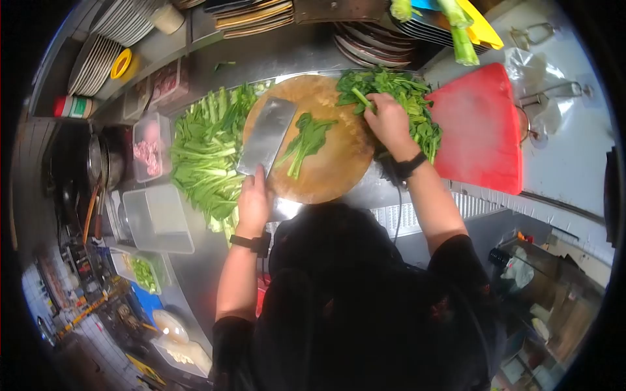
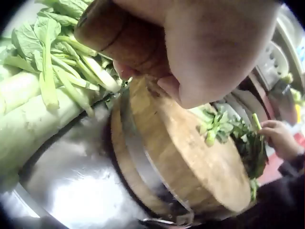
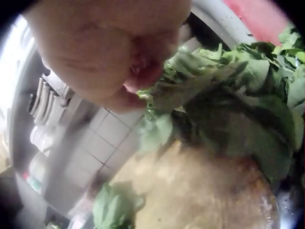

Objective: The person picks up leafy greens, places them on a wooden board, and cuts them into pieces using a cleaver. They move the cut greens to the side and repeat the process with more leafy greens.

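Note:
My left hand (image 1: 253, 205) grips the wooden handle (image 2: 121, 40) of a broad cleaver (image 1: 267, 133), whose blade lies over the left part of the round wooden chopping block (image 1: 349, 159). A leafy green stalk (image 1: 308, 140) lies on the block, right of the blade. At the block's far right, my right hand (image 1: 390, 124) pinches the stem of another leafy green (image 1: 360, 96), by a heap of leafy greens (image 1: 420, 107). In the right wrist view its dark leaves (image 3: 238, 124) hang over the block's edge. Many more stalks (image 1: 208, 146) are piled to the left.
A red cutting board (image 1: 479, 130) lies at the right. To the left stand a tub of pinkish chopped meat (image 1: 150, 153) and a clear plastic container (image 1: 158, 221). Stacked plates (image 1: 375, 44) stand behind the block. Thick green stalks (image 1: 464, 47) lie at the back right.

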A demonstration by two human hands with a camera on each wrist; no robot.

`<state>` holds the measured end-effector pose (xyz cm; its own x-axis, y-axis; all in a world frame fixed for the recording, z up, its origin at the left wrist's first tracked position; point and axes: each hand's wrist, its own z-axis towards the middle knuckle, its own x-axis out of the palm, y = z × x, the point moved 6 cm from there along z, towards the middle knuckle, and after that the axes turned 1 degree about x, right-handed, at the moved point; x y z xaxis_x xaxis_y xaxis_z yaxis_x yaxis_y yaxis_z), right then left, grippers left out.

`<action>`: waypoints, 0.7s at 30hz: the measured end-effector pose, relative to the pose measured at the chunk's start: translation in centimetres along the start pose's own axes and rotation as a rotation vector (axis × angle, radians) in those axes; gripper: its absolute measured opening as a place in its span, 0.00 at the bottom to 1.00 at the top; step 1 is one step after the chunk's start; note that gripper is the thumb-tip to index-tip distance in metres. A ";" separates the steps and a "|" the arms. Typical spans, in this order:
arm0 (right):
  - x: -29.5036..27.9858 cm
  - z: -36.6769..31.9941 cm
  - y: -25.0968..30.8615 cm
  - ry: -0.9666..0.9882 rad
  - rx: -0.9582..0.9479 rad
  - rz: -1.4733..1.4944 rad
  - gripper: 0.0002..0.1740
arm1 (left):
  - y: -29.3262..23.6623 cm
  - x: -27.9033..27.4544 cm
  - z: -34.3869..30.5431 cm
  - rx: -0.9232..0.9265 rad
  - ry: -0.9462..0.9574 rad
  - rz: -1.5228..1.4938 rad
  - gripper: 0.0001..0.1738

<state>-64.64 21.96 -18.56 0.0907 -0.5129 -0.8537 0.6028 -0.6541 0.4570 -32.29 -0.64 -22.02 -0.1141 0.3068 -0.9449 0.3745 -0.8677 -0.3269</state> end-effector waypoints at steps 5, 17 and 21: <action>-6.4 -3.1 7.2 -0.058 -0.417 0.228 0.13 | 0.7 -3.5 -1.1 -0.437 0.036 -0.496 0.35; 5.2 -14.2 6.6 0.234 -0.401 0.202 0.20 | -2.2 -6.0 -5.3 -0.198 0.332 -0.603 0.18; 4.5 -13.7 6.6 0.206 -0.504 0.221 0.18 | -2.2 -5.0 -6.3 -0.165 0.327 -0.571 0.16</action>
<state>-49.36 22.93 -22.82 0.3789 -0.4550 -0.8059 0.8499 -0.1735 0.4975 -26.76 2.18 -16.48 -0.0612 0.8245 -0.5625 0.4766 -0.4710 -0.7423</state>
